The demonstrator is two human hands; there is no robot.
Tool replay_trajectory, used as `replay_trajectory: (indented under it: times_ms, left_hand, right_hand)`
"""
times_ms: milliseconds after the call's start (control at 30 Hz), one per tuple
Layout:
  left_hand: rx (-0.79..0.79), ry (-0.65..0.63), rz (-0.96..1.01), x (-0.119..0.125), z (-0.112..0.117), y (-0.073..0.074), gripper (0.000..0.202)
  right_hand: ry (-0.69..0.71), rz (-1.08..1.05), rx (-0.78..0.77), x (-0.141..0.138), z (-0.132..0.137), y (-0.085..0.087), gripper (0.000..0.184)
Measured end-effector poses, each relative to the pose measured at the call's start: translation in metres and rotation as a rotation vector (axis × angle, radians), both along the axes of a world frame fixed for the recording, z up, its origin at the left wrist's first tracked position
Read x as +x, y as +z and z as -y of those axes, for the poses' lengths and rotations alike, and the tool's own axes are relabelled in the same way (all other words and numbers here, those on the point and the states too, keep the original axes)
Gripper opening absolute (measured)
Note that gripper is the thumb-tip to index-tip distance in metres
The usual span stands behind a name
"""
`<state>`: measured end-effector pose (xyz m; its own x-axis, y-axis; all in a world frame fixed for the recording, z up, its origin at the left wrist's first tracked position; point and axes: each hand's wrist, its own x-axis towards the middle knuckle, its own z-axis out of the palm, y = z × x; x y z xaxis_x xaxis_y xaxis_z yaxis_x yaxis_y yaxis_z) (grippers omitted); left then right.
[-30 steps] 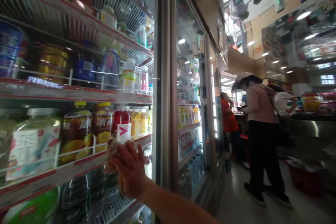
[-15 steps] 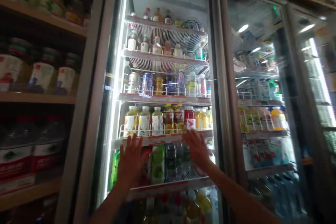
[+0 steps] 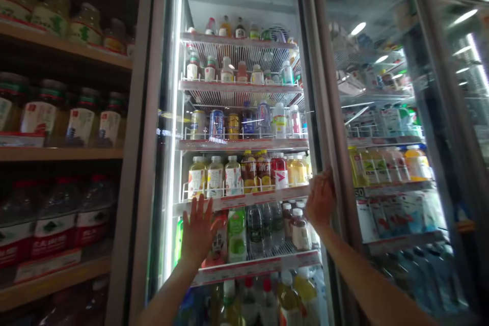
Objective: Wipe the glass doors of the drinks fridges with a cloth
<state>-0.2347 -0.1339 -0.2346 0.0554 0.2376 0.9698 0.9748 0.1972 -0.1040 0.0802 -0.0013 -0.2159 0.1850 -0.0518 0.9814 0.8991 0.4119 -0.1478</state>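
Observation:
A tall glass-fronted fridge door (image 3: 307, 25) in a metal frame stands before me, with lit drink shelves behind it. My left hand (image 3: 199, 232) is raised with its fingers spread, in front of the lower shelves; whether the palm touches the glass I cannot tell. At the door's right side my right hand (image 3: 321, 198) has its fingers curled around the edge of the frame. Between the hands, behind the glass, are a green-labelled bottle (image 3: 237, 234), dark-labelled water bottles (image 3: 255, 229) and a white-labelled bottle (image 3: 300, 229).
Wooden shelves (image 3: 64, 154) with jars and bottles run along the left. A second fridge door (image 3: 382, 5) with more drinks adjoins on the right. Higher up inside the middle fridge are juice bottles (image 3: 215, 175) and a blue can (image 3: 216, 125).
My right hand has moved right, from in front of the shelves to the door frame, and its fingers have curled. My left hand stays spread, a little further right in view.

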Motion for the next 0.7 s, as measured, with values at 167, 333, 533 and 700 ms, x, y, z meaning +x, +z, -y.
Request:
replay_trajectory:
  times_ms: [167,333,533,700]
  left_hand:
    - [-0.006,-0.008,-0.005,0.001,0.0,0.001,0.054]
    - [0.005,-0.005,-0.001,0.0,-0.001,0.0,0.056]
    - [-0.038,0.025,0.011,0.0,0.0,0.0,0.057]
    - [-0.079,0.016,0.042,0.001,0.0,0.0,0.058]
  right_hand:
    - [0.088,0.443,-0.027,-0.024,0.014,-0.021,0.051]
    - [0.015,0.003,-0.055,-0.016,0.008,-0.022,0.051]
    - [0.1,0.378,-0.099,-0.025,0.016,-0.039,0.052]
    - [0.028,0.009,-0.154,-0.015,0.017,-0.047,0.056]
